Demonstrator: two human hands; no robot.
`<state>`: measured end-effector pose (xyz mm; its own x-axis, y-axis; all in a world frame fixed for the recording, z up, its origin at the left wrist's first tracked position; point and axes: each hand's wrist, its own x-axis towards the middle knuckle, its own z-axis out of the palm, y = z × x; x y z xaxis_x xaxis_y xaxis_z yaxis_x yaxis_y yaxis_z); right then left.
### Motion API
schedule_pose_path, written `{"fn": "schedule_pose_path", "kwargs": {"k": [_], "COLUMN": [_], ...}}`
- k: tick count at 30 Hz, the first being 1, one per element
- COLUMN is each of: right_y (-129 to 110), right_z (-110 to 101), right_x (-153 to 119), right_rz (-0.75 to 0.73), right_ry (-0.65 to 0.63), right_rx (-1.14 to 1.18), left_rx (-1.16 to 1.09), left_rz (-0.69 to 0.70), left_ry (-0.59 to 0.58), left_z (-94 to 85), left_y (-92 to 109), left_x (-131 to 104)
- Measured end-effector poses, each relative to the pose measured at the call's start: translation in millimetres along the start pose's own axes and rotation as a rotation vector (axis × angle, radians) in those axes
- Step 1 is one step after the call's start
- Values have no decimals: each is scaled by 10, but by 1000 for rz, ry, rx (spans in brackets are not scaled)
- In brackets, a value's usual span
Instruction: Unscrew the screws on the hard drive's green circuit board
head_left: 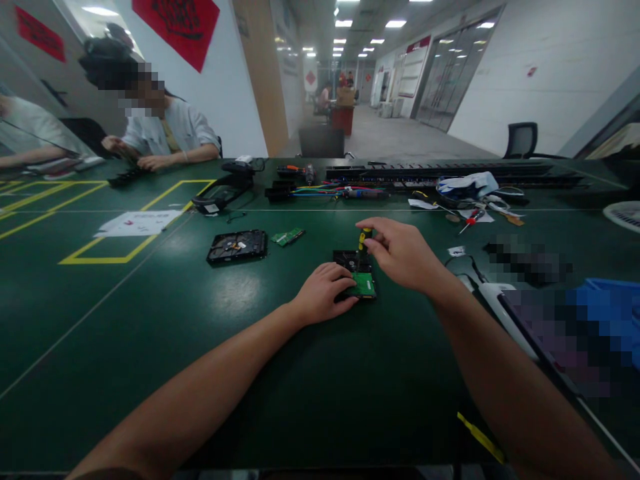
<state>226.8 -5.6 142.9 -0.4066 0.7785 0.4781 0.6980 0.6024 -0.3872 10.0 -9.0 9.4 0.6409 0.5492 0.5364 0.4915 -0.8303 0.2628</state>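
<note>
In the middle of the table lies a hard drive (pixel 367 285) with a green circuit board showing on its near half and a black casing beyond. My left hand (pixel 325 293) grips it from the left, fingers over the top and thumb along the near edge. A yellow and black screwdriver (pixel 364 241) stands upright on the drive, its handle pinched in the fingers of my right hand (pixel 400 253). The screwdriver's tip is too small to make out. To the left are a second hard drive (pixel 237 246) and a loose green circuit board (pixel 289 237).
At the back are a power drill (pixel 300 173), bundled wires (pixel 320 191) and long black strips (pixel 440 175). A red screwdriver (pixel 471 220) lies right of them. A blue bin (pixel 610 313) stands far right. Paper (pixel 140 223) lies left; a person (pixel 170 133) works across the table.
</note>
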Motion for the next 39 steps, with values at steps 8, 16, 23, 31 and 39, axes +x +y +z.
{"fn": "schedule_pose_path", "kwargs": {"k": [8,16,23,31,39], "right_y": [-23,-69,-50,-18,3], "right_z": [-52,-57,-37,-2,66], "right_x": [-7,-13,-8,24,7], "right_rz": [22,73,82,38,16], "right_ry": [36,42,-19,-73,-161], "right_rx": [-79,-94,-66,-168,-135], "left_rx": [6,10,16,15,19], "left_rz": [11,6,13,18,23], "left_ry": [1,-11,-2,13,10], "left_z": [-13,1,-15,-5,18], "left_y": [7,-17,0,-4,-23], "left_x": [5,-8,-2,4,-4]}}
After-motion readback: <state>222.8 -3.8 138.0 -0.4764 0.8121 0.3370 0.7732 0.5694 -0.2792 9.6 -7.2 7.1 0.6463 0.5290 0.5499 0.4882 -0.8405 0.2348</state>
